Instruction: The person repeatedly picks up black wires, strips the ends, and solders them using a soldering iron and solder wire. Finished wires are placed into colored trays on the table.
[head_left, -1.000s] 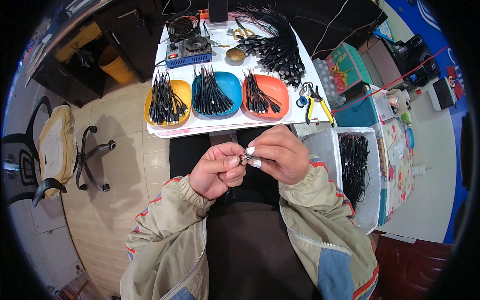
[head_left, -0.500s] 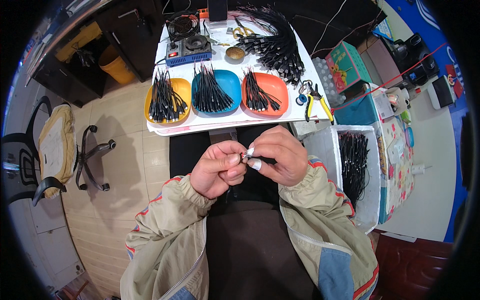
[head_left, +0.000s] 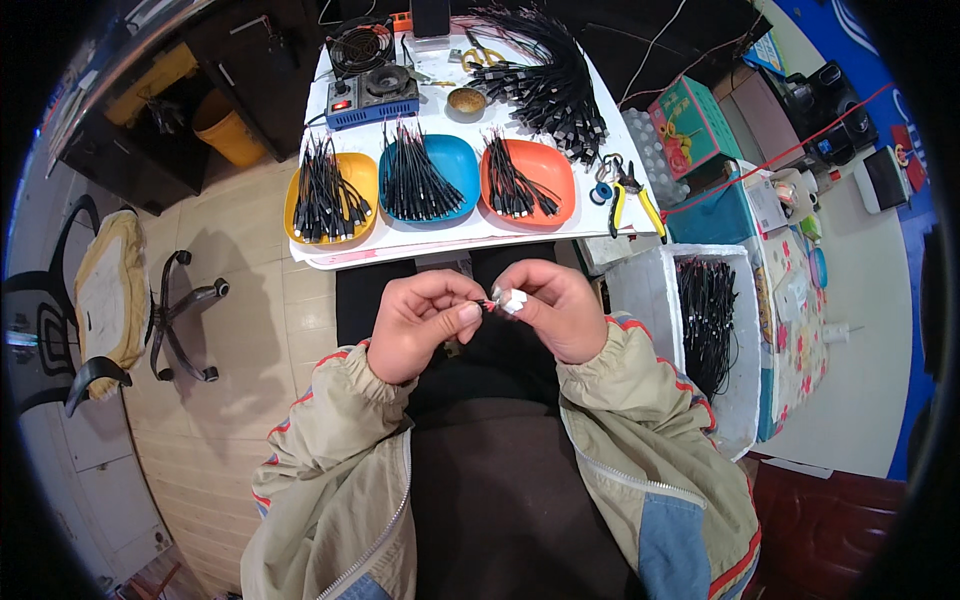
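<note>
Close together above my lap, my left hand (head_left: 420, 325) and my right hand (head_left: 560, 310) meet at a thin cable end (head_left: 487, 304) with red and black wires. My left thumb and fingers pinch the black part. The bared wire tips lie between my right thumb and forefinger, both wrapped in white tape; most of the cable is hidden by my hands. In front, a yellow tray (head_left: 291, 215), a blue tray (head_left: 455, 155) and an orange tray (head_left: 553, 165) each hold a bunch of short black cables with stripped wire ends.
Behind the trays stand a blue soldering device (head_left: 372, 112), a small round tin (head_left: 466, 101) and a large pile of black cables (head_left: 560, 105). Yellow-handled pliers (head_left: 638, 205) lie at the table's right edge. A white foam box (head_left: 650, 290) of cables stands right; an office chair (head_left: 110, 285) left.
My right fingers have turned and drawn in closer around the wire ends. My left hand has shifted slightly left, still pinching the cable.
</note>
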